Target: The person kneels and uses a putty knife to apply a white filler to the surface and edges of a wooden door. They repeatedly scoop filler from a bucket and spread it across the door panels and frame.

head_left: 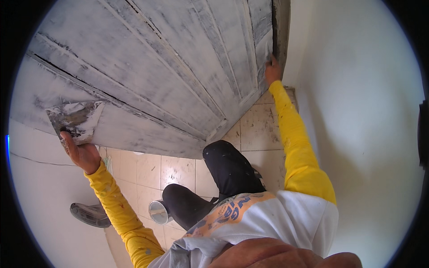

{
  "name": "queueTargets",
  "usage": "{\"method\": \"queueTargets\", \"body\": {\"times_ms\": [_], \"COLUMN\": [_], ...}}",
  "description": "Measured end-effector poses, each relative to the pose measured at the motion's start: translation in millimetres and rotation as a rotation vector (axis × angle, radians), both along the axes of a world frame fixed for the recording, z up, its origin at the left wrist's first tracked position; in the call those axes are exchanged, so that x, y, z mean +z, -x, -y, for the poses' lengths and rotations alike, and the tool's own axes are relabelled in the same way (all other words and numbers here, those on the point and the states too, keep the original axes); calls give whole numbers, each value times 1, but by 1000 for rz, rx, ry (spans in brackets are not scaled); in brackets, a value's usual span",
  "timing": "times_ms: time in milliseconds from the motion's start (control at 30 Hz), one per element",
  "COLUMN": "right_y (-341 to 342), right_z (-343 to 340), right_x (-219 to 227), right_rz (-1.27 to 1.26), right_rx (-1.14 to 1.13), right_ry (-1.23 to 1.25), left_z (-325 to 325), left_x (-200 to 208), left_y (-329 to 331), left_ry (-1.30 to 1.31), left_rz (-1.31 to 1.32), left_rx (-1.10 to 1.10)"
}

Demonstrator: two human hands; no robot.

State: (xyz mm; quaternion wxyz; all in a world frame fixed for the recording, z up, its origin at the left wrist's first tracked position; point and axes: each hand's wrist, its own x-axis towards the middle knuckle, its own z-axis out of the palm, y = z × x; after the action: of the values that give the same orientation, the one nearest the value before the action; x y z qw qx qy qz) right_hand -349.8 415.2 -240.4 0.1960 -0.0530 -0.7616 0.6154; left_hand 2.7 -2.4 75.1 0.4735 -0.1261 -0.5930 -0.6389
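Against one grey-smeared panelled door (170, 67), the left hand (82, 154) grips one putty-caked scraper blade (76, 118); the right hand (272, 71) clasps the door's edge above one small metal tin (158, 211).

No packages, labels, signs or screens show anywhere in this view.

Light: bright, even daylight; right of frame nearly washed out
Shadows: soft, lower centre
Edges: fisheye bending, black corners
Focus: mostly sharp
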Motion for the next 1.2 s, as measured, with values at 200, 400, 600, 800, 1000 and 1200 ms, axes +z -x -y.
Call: {"method": "queueTargets", "body": {"times_ms": [200, 400, 600, 800, 1000, 1200], "right_y": [71, 79, -7, 20, 97, 74], "right_z": [-37, -23, 32, -8, -48, -19], "right_x": [50, 51, 5, 30, 68, 73], "right_rz": [-107, -164, -228, -119, -77, -77], "right_rx": [-68, -62, 26, -18, -12, 19], "right_ry": [3, 14, -32, -27, 100, 98], "left_z": [-3, -5, 3, -3, 1, -3], "left_x": [-3, -1, -2, 2, -2, -1], "left_y": [6, 5, -1, 1, 6, 2], "left_ry": [21, -1, 37, -2, 4, -26], "left_rz": [-28, -31, -25, 4, -20, -9], "left_rx": [65, 7, 58, -1, 25, 3]}}
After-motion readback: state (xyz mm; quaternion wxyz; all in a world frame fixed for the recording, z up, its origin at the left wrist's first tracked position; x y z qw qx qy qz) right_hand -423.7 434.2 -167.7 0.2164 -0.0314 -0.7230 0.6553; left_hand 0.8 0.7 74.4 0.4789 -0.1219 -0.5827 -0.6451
